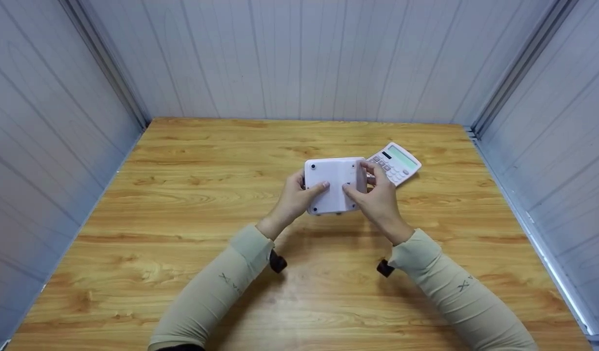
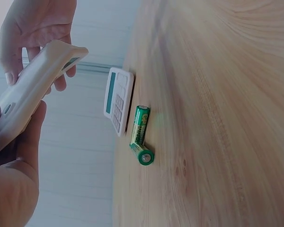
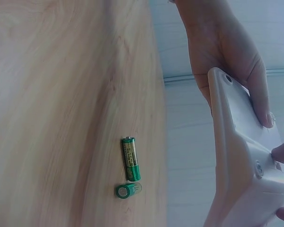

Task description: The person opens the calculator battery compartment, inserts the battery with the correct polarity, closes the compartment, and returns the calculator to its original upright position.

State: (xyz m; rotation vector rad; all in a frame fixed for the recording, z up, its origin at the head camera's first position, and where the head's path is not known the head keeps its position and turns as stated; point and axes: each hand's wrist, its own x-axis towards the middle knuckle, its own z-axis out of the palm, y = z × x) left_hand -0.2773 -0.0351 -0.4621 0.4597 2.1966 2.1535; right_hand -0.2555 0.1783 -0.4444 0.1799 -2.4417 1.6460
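My left hand [image 1: 290,199] and right hand [image 1: 380,199] hold a white calculator [image 1: 332,190] above the table, its back facing the head camera. Dark round feet dot that back. Part of its dark green display shows in the left wrist view. The left hand grips the left side, thumb on the back. At the right side, my right thumb and fingers pinch the raised section. A second calculator [image 1: 399,163] lies face up beyond the right hand. Two green batteries, one upper in view [image 2: 141,124] and one lower [image 2: 145,156], lie on the table, hidden from the head view.
The wood-grain table [image 1: 182,195] is enclosed by a pale panelled back wall [image 1: 299,58] and side walls. Small black wrist-worn cameras, left [image 1: 278,262] and right [image 1: 385,267], stick out below the sleeves.
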